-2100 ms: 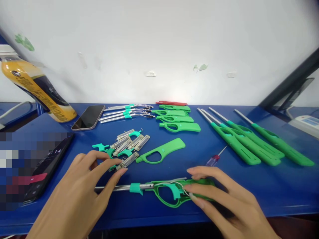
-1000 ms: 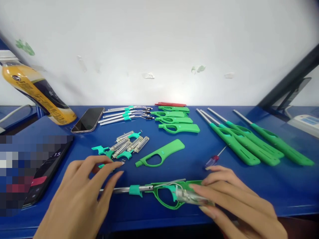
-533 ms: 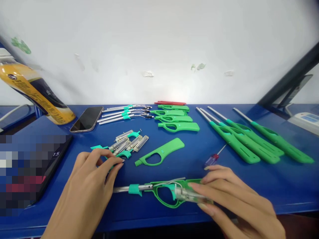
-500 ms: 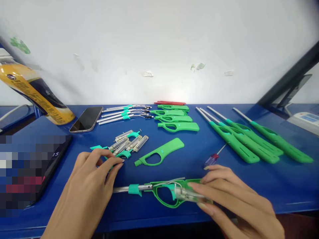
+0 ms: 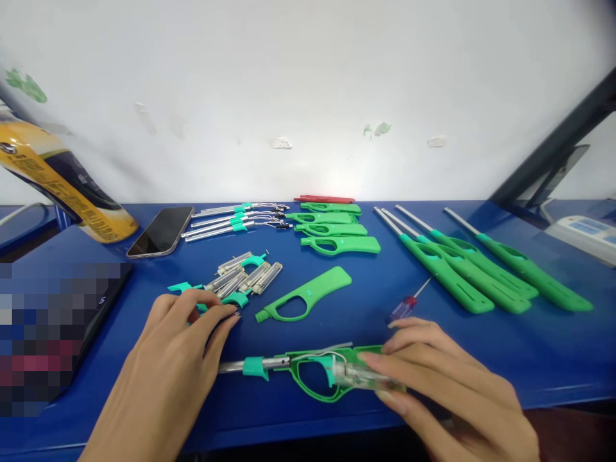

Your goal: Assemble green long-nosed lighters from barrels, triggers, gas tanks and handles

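My right hand (image 5: 447, 375), lower right of the frame, is nearly closed, thumb below and fingers above, pinching a clear tank (image 5: 350, 374) that lies over the open green casing (image 5: 323, 396) at bottom centre. My left hand (image 5: 168, 353), lower left, has thumb and fingertips drawn almost together just above the metal tube (image 5: 232, 367); whether anything tiny sits between them I cannot tell. I judge the tank light, stiff and rather slick, so I'd take it by its long sides and spare the end fittings. The casing should be light and slightly springy, best steadied along its rim, while the pale wire (image 5: 321, 351) looks easily snagged. As for looks, the tank is see-through with a frosted end close to the teal trigger (image 5: 327, 364); the casing is bright green, with a looped guard, and the silvery tube wears a teal collar (image 5: 255, 367).
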Demonstrator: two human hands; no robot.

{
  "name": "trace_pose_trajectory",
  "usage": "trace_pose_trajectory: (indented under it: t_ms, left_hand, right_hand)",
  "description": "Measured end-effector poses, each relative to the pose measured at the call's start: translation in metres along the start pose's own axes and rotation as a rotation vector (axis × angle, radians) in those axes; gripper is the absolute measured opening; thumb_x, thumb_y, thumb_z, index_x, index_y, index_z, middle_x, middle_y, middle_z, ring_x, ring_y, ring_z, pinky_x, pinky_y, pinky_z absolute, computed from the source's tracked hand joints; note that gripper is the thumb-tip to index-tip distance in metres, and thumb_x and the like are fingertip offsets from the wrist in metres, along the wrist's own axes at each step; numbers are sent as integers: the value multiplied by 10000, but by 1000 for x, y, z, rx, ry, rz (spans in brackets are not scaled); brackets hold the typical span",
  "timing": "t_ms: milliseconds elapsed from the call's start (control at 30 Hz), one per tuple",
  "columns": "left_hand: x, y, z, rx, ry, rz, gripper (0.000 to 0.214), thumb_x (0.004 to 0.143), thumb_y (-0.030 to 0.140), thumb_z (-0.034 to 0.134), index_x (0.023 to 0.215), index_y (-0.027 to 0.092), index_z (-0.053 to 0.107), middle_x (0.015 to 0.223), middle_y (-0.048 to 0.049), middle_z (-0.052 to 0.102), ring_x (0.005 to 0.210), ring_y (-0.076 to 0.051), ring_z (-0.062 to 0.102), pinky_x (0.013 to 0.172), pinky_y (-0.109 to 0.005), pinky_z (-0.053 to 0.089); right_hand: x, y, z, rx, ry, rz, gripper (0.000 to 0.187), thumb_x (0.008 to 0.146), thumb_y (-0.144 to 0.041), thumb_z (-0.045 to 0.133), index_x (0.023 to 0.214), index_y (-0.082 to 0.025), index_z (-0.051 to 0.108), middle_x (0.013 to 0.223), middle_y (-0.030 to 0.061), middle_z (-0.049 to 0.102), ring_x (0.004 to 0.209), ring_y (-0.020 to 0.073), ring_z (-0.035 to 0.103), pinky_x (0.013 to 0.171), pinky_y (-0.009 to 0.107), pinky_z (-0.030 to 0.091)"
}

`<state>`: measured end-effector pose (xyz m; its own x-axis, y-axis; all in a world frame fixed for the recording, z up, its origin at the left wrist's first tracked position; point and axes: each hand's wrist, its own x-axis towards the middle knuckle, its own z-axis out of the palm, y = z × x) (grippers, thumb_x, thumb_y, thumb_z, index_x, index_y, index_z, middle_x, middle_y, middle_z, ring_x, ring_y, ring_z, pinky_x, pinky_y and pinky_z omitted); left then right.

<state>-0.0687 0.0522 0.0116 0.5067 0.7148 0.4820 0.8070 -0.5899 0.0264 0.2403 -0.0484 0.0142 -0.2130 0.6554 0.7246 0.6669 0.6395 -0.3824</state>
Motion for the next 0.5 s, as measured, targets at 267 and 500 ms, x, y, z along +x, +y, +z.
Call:
trace_pose_trajectory:
  t_ms: [267, 500]
  left_hand:
    - [-2, -7, 1, 25, -104, 8, 394, 1120, 331, 344, 1086, 184, 708, 1154, -120, 627, 1060, -329, 528, 912, -503, 446]
    - [-1, 2, -10, -22, 29, 19, 267, 1121, 379, 409, 1159, 245, 637, 1132, -39, 683, 1064, -254, 625, 962, -382, 465]
  right_hand:
    - [1, -1, 1, 9, -6, 29, 209, 979, -106, 703, 1164, -180, 766, 948, -2, 807, 947, 154, 694, 971, 297, 572]
    - [-4, -1, 1, 12, -20, 73, 225, 990, -118, 694, 1190, -205, 751, 994, -5, 808, 981, 157, 703, 993, 300, 567]
